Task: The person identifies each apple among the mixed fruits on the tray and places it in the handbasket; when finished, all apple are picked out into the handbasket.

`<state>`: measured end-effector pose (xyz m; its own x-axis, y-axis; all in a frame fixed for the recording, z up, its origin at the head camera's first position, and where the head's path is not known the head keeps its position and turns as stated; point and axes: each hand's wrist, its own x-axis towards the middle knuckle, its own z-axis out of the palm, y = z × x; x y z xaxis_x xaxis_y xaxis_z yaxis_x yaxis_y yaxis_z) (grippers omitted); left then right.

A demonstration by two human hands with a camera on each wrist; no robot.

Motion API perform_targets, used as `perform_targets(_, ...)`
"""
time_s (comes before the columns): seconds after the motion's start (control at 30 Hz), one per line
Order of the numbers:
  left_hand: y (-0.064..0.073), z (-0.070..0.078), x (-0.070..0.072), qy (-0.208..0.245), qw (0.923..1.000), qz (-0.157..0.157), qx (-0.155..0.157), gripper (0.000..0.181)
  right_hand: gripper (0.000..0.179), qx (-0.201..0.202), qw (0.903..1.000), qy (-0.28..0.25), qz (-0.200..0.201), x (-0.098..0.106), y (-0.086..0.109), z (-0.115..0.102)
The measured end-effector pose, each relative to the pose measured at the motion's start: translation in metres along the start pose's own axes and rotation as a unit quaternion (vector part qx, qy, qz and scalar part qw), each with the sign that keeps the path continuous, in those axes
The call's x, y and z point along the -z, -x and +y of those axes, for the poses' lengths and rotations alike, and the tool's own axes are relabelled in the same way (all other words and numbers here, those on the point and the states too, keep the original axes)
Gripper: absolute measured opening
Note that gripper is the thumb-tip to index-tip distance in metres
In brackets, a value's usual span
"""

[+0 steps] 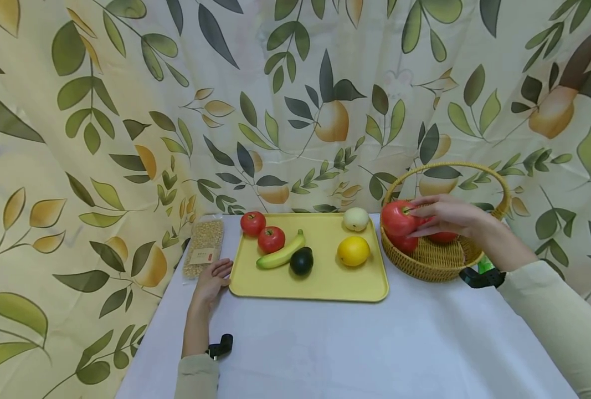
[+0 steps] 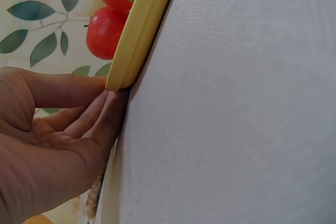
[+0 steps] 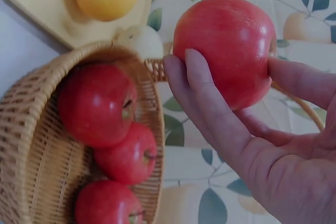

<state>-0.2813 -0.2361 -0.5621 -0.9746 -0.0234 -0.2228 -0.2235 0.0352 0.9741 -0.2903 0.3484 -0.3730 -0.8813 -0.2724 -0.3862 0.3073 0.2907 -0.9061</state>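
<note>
My right hand (image 1: 447, 216) holds a red apple (image 3: 226, 48) between thumb and fingers, above the left side of a wicker basket (image 1: 420, 271). Inside that basket lie several more red apples (image 3: 97, 106). At the near left corner of a yellow tray (image 1: 275, 288), my left hand (image 2: 58, 129) pinches the rim with its fingertips. Two red apples (image 1: 271, 240), a banana (image 1: 281, 252), a dark avocado (image 1: 302, 261), a yellow round fruit (image 1: 353, 251) and a pale round fruit (image 1: 356, 219) lie on the tray.
A clear bag of pale yellow grains (image 1: 204, 246) lies left of the tray, beside the left hand. The basket's tall handle (image 1: 445, 164) arches over its opening. Something green (image 1: 486, 265) shows behind the right wrist. A leaf-patterned curtain (image 1: 295, 111) hangs behind the white table (image 1: 335, 343).
</note>
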Motion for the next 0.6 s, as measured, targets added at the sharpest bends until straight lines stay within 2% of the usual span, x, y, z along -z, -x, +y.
perform_targets(0.33, -0.002, -0.003, 0.001, -0.003, 1.0, 0.002, 0.0, 0.065, 0.067, -0.015, 0.9998, 0.002, -0.016, 0.027, 0.002, 0.011)
perform_targets(0.6, 0.001, 0.0, 0.0, 0.0, 1.0, 0.002, -0.002, 0.065, 0.069, -0.025, 0.9995, 0.013, -0.013, 0.046, 0.009, 0.016)
